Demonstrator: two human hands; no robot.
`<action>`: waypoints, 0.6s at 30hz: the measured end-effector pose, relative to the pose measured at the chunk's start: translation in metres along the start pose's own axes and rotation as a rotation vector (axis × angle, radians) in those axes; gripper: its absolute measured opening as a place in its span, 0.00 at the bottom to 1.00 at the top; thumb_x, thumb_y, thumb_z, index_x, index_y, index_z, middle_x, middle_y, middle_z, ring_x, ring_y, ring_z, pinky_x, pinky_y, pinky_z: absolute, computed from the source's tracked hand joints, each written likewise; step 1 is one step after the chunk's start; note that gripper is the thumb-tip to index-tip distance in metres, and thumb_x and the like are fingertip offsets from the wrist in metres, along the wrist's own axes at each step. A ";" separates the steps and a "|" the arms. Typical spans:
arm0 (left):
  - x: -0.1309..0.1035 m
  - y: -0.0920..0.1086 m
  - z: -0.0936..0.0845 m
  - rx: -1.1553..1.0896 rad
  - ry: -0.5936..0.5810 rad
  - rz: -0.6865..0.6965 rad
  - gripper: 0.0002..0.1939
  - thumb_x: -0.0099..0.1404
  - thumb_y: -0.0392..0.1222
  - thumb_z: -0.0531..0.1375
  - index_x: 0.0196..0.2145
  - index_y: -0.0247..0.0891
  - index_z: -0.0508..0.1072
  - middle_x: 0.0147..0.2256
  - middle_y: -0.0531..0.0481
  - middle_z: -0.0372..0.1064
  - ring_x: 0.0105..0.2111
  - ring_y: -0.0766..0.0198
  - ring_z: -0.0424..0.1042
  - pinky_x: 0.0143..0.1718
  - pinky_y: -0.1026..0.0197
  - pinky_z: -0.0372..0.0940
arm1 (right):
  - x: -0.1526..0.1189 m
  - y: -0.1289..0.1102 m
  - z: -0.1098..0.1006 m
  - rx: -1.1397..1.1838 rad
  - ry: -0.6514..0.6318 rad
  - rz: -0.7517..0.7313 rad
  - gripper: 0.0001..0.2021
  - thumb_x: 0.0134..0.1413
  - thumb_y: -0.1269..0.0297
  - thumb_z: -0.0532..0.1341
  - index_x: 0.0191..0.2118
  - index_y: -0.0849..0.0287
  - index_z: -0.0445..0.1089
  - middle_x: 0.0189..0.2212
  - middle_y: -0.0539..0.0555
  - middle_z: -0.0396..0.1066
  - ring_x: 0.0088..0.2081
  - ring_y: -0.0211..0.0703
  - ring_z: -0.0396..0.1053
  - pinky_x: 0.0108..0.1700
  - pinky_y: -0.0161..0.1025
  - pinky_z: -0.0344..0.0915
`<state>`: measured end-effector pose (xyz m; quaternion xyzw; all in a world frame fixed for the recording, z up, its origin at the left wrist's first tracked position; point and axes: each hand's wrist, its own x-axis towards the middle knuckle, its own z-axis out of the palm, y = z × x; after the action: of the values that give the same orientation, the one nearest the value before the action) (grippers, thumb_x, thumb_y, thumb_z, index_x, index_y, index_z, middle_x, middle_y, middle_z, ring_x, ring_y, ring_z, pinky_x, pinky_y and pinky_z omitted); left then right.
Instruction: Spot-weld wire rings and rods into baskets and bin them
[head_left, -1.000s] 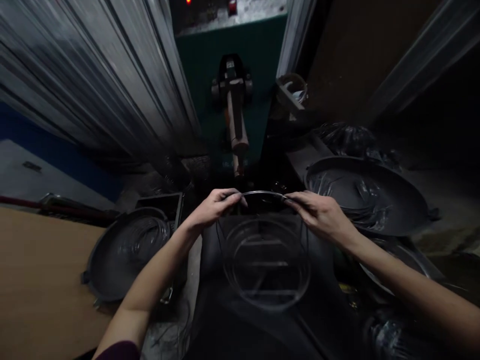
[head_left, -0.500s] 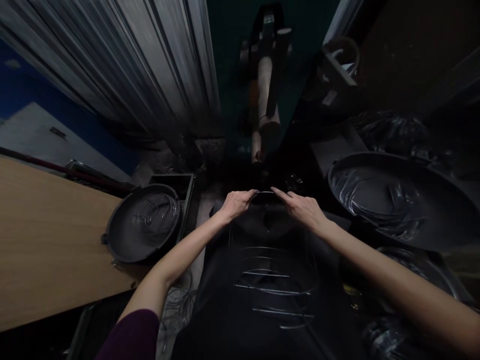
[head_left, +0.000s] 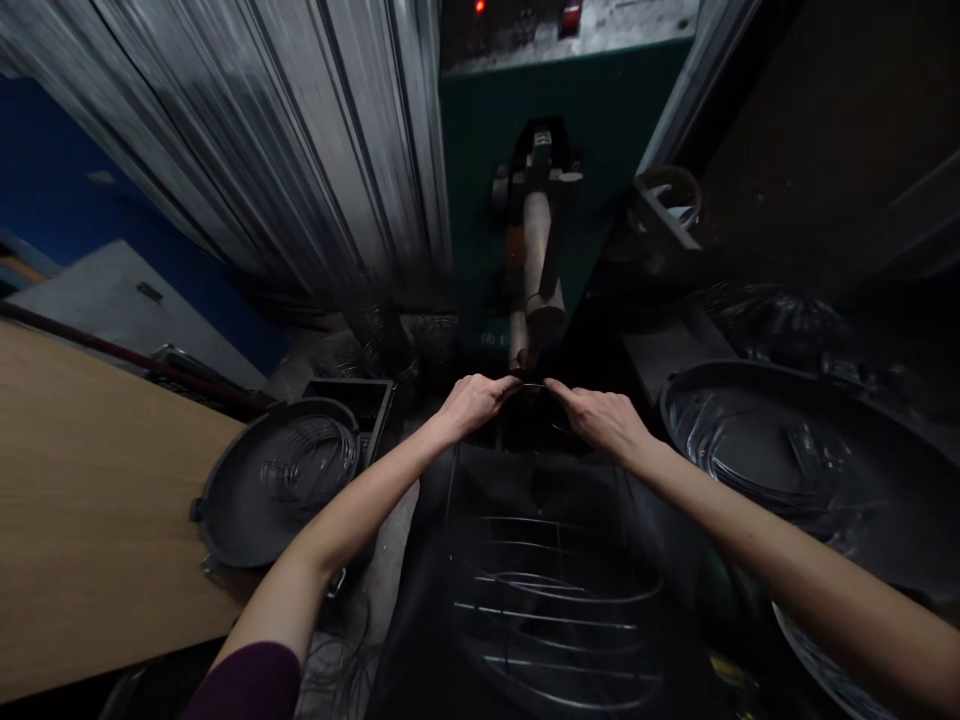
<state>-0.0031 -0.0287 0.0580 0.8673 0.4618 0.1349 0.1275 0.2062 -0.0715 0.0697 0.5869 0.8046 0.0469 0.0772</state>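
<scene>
Both arms are stretched out, and my left hand [head_left: 476,402] and my right hand [head_left: 600,412] pinch a thin curved metal wire [head_left: 534,385] between them. Only a short bright piece of it shows; darkness hides the rest. It lies right at the lower tip of the rod-like electrodes [head_left: 538,245] of a green machine [head_left: 487,130]; whether they touch, I cannot tell. Below my hands, over the dark covering on my lap, is a round wire rack [head_left: 555,625] with several cross bars.
A dark round tray [head_left: 247,500] with wire rings stands left, beside a wooden board [head_left: 90,510]. To the right is a larger dark basin [head_left: 795,400] with more wire pieces. Corrugated metal sheeting [head_left: 315,130] rises behind. Loose wires [head_left: 337,650] lie on the floor.
The view has tilted up, showing the machine's top with a red light. My hands and the wire are now closer to the electrode tip. Both hands keep their pinch.
</scene>
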 end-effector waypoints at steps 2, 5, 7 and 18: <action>0.003 -0.001 -0.002 0.005 0.000 0.005 0.18 0.70 0.48 0.49 0.52 0.47 0.71 0.37 0.47 0.76 0.35 0.58 0.75 0.34 0.64 0.63 | 0.003 0.002 -0.003 0.006 -0.012 -0.003 0.25 0.62 0.72 0.45 0.64 0.52 0.53 0.38 0.57 0.75 0.34 0.50 0.74 0.30 0.38 0.61; 0.007 -0.003 -0.006 0.023 -0.003 0.012 0.18 0.70 0.48 0.49 0.52 0.47 0.71 0.35 0.46 0.76 0.33 0.57 0.75 0.31 0.63 0.62 | 0.008 0.004 -0.008 0.025 -0.022 -0.012 0.27 0.60 0.74 0.46 0.63 0.52 0.54 0.37 0.57 0.75 0.35 0.51 0.74 0.30 0.38 0.60; 0.010 -0.004 -0.011 0.035 -0.007 0.011 0.18 0.69 0.48 0.50 0.52 0.47 0.71 0.33 0.47 0.75 0.32 0.57 0.74 0.30 0.64 0.61 | 0.012 0.005 -0.011 0.039 -0.014 -0.013 0.26 0.59 0.73 0.47 0.62 0.51 0.55 0.36 0.57 0.75 0.34 0.51 0.74 0.29 0.38 0.60; 0.023 -0.008 -0.016 0.083 -0.018 0.020 0.17 0.68 0.47 0.51 0.51 0.47 0.71 0.34 0.47 0.75 0.33 0.58 0.74 0.33 0.64 0.62 | 0.027 0.013 -0.012 0.053 -0.006 0.003 0.22 0.61 0.69 0.46 0.60 0.51 0.59 0.33 0.59 0.74 0.32 0.50 0.73 0.28 0.36 0.56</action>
<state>-0.0025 -0.0036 0.0730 0.8776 0.4572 0.1092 0.0944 0.2082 -0.0416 0.0813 0.5901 0.8044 0.0240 0.0640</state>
